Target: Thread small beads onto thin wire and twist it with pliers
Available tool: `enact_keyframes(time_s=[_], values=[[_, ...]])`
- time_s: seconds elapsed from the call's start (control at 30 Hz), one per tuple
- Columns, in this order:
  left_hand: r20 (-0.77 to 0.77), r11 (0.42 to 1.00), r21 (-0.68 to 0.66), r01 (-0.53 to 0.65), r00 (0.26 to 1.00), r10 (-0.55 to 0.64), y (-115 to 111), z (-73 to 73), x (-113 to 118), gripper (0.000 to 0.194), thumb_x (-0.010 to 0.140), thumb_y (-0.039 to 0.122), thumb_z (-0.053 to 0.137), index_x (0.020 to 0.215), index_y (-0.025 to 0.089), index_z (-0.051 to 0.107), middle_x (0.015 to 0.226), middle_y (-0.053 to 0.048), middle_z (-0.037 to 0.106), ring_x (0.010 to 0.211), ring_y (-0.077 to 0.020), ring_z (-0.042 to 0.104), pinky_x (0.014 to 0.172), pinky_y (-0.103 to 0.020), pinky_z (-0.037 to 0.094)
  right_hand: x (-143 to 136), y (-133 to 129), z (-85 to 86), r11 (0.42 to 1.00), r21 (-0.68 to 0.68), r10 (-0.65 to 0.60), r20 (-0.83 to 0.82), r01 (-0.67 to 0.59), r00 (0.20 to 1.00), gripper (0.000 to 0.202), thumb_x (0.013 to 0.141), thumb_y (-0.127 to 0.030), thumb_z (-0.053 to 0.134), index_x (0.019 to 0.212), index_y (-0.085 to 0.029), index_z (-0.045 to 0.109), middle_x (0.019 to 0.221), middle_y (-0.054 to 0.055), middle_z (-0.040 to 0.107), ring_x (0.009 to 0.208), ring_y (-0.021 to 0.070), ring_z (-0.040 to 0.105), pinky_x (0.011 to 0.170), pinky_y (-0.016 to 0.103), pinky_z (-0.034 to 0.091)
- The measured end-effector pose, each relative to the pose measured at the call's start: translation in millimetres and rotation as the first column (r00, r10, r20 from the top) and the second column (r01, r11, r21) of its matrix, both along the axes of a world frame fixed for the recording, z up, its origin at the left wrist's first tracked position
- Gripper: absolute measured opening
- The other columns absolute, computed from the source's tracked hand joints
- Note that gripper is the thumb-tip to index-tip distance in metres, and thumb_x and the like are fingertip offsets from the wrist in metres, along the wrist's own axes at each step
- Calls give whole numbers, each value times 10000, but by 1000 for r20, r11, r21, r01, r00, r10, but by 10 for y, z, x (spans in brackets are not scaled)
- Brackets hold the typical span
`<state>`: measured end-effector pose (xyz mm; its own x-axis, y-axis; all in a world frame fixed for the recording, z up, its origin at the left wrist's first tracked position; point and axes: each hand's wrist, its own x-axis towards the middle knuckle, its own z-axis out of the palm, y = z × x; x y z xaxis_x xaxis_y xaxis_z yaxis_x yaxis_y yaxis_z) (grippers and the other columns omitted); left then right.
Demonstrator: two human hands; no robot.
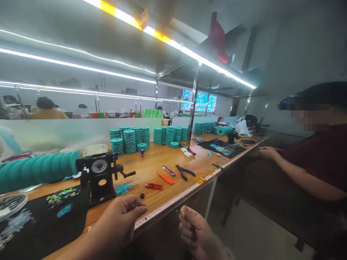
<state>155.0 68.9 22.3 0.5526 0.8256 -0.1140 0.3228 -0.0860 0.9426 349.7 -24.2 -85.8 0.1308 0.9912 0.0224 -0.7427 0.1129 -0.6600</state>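
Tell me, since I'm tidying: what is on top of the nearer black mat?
On the mat lie coloured beads, blue pieces, pale pieces, silvery bits and a dish. Whatever the dish covers is hidden.

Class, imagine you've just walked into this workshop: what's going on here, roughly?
The camera wearer is doing fine handwork at the edge of a wooden bench. The right hand pinches a thin dark line; the left hand is pinched too, but what it holds is too small to tell. A hand-cranked winder, colourful beads and blue-handled pliers sit on the bench, with stacked teal spools behind. To the right, another person has one hand raised near the bench.
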Motion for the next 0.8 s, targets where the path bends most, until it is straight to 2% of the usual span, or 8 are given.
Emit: enact_keyframes(time_s=[0.17,0.27,0.43,0.6,0.8], values=[[62,1000,-19,5,998,-3,100,143,260,442,546,609,672,612,194,536,249,64,433,230,-78,305,306,-180,206,204,1,141,996,60,-63,-74,67,995,432,674,-379,790,624,-177,411,449,-133,263,359,7,84,292,120,99],[102,1000,6,-11,995,10,133,201,309,453,575,612,653,649,178,550,284,66,452,257,-74,331,327,-180,229,299,-19,177,990,83,-106,-100,115,989,387,681,-362,789,650,-168,456,458,-133,252,365,6,91,295,115,103],[162,995,31,-100,982,93,164,265,341,464,599,602,654,726,163,576,321,56,485,307,-85,376,360,-186,247,416,-49,171,977,93,-179,-115,190,977,334,704,-326,778,665,-156,493,472,-131,230,372,6,99,301,118,118],[156,994,32,-104,983,98,203,303,321,474,589,611,665,750,175,571,316,63,484,299,-86,374,356,-188,251,449,-49,188,972,125,-182,-127,198,975,311,714,-287,772,658,-153,497,477,-129,224,375,6,99,300,117,110],[147,997,27,-70,987,65,203,286,110,467,584,608,678,721,179,551,324,75,480,287,-73,363,344,-179,236,439,-31,272,959,146,-220,-146,241,965,312,717,-312,770,677,-155,504,486,-131,204,378,10,80,302,128,101]])
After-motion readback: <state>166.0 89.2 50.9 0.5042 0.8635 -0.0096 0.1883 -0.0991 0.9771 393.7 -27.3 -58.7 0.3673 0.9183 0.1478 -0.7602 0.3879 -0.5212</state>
